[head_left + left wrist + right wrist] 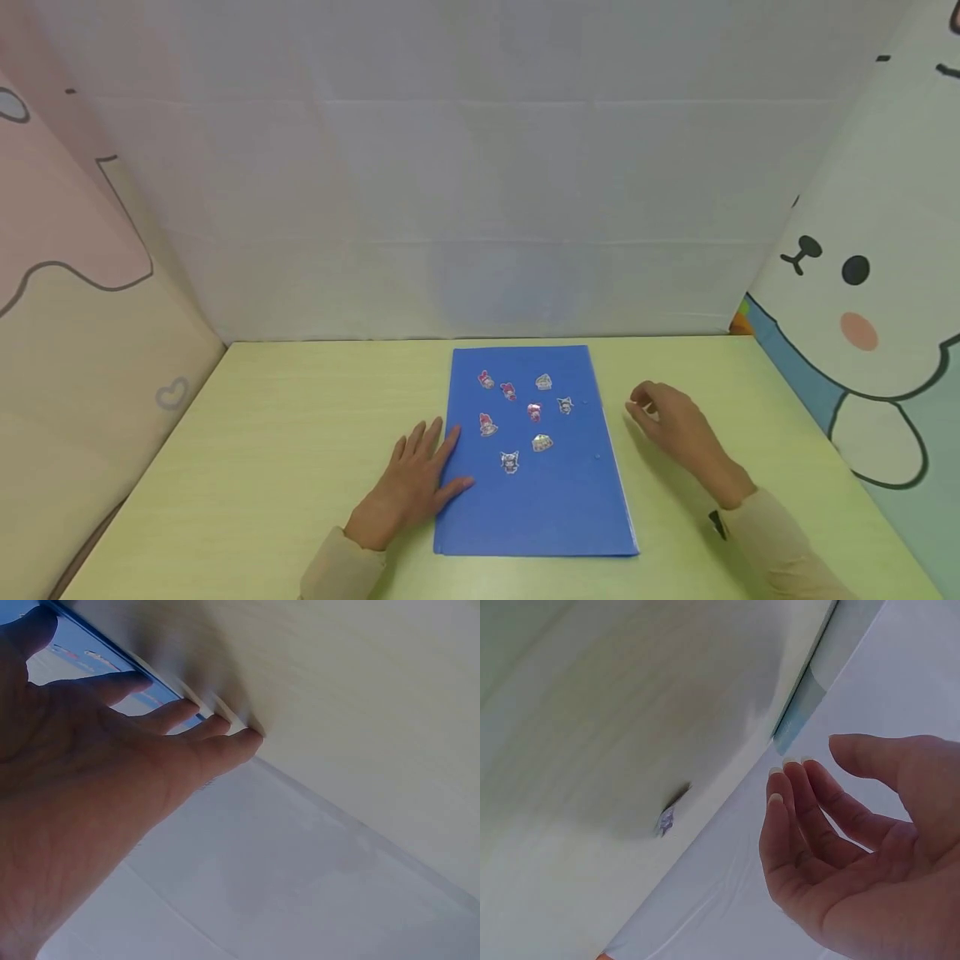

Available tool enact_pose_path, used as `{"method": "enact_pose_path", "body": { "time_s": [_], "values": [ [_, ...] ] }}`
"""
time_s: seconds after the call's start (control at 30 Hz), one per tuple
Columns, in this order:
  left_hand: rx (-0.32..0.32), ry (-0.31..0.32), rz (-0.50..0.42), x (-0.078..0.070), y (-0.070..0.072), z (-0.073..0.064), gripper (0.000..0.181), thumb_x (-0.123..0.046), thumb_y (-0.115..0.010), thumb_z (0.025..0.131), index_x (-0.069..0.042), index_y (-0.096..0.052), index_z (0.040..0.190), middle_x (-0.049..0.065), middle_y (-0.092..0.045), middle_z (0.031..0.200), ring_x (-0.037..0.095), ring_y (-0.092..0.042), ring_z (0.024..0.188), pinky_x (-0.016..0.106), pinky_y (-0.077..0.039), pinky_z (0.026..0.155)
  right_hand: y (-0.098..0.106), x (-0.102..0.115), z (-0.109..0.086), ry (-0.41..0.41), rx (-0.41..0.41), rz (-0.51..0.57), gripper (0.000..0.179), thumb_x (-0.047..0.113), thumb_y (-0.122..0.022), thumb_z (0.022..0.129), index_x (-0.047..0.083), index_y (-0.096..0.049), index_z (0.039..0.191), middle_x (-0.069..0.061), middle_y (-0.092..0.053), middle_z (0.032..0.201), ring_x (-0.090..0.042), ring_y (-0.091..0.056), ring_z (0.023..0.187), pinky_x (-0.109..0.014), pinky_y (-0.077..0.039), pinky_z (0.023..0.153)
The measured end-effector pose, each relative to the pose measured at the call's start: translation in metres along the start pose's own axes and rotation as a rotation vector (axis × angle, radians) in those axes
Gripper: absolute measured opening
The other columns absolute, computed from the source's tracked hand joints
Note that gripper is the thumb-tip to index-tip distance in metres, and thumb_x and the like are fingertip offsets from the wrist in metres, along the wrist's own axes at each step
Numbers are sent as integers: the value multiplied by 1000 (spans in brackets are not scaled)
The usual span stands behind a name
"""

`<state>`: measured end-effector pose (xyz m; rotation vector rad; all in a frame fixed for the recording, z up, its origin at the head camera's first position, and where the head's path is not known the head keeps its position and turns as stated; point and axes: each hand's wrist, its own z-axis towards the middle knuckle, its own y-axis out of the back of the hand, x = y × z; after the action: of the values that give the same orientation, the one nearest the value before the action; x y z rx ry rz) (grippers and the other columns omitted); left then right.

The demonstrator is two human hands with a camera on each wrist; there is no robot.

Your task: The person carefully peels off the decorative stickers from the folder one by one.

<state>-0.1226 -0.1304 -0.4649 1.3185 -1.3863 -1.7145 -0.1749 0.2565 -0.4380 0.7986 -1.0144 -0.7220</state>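
A blue folder-like sheet [555, 508] lies upright to the view on the table, with several small cartoon stickers on its upper part, among them a pink one [487, 425] and a grey-and-white one [510, 462]. My left hand [408, 492] rests at its left edge, fingers spread and the thumb over the blue surface. To the right of the sheet, my right hand [675, 429] hovers over the table, fingers loosely bent and thumb apart, with nothing between them in the right wrist view. A small purplish-white scrap [666, 820] shows against the table there.
The pale yellow-green table [300, 425] meets a whitish cloth wall [480, 208] at the back. Printed cartoon panels stand on either side, one with a white animal face [862, 317] at the right. A small dark object [717, 524] is beside the right sleeve.
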Motion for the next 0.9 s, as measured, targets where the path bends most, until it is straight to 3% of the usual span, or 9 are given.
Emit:
{"method": "enact_pose_path", "body": {
  "time_s": [0.57, 0.9],
  "values": [
    [7, 4, -7, -1, 1, 1, 73, -48, -61, 101, -4, -41, 156, 26, -33, 160, 50, -28, 148, 66, -25, 116, -10, 15, 16, 75, -11, -30, 10, 4, -72, 94, -2, -66, 98, -12, -68, 89, -33, -66, 85, -50, -56, 77],
    [-8, -1, -1, 0, 0, 0, 73, -48, -61, 101, -4, -42, 156, 26, -35, 160, 50, -29, 147, 66, -26, 115, -20, 24, 22, 52, 31, -30, 11, 5, -73, 93, -2, -67, 99, -12, -67, 92, -32, -65, 89, -49, -56, 79]
  ]
}}
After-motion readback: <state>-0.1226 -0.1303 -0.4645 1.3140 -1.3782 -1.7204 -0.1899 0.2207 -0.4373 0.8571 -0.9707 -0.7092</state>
